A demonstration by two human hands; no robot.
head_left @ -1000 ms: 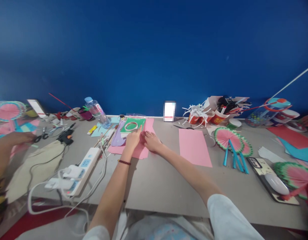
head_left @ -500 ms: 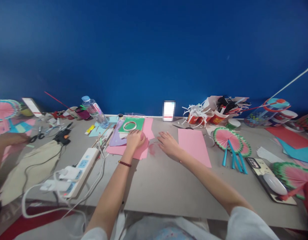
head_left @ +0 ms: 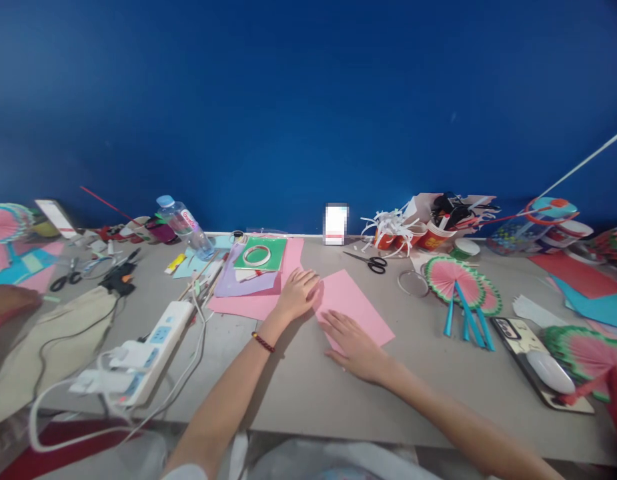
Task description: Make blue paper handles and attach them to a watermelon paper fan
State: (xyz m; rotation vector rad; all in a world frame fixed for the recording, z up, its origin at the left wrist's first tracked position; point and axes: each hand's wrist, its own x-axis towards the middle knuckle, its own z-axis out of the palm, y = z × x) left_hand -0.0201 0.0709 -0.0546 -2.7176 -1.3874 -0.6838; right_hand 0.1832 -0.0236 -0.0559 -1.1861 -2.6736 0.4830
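Note:
A loose sheet of pink paper [head_left: 361, 307] lies at a slant on the table in front of me. My right hand [head_left: 355, 347] rests flat on its near left part, fingers spread. At the sheet's upper left corner is my left hand [head_left: 299, 293], palm down with its fingers stretched out and touching the edge. Just left of that hand is a stack with pink paper [head_left: 242, 307], purple paper [head_left: 228, 277] and a green sheet [head_left: 273, 260]. A roll of tape [head_left: 257, 255] sits on top of the green sheet.
Black scissors [head_left: 376, 265] and a clear ring [head_left: 413, 283] lie beyond the sheet. Watermelon-pattern paper fans [head_left: 455, 283] and a phone under a mouse [head_left: 549, 371] are on the right. A power strip [head_left: 161, 353] with cables stands left, near another person's hand [head_left: 11, 301].
My left hand has left the stack and come right to the pink sheet. The sheet has turned and shifted left, uncovering the scissors. My right hand has moved nearer and onto it.

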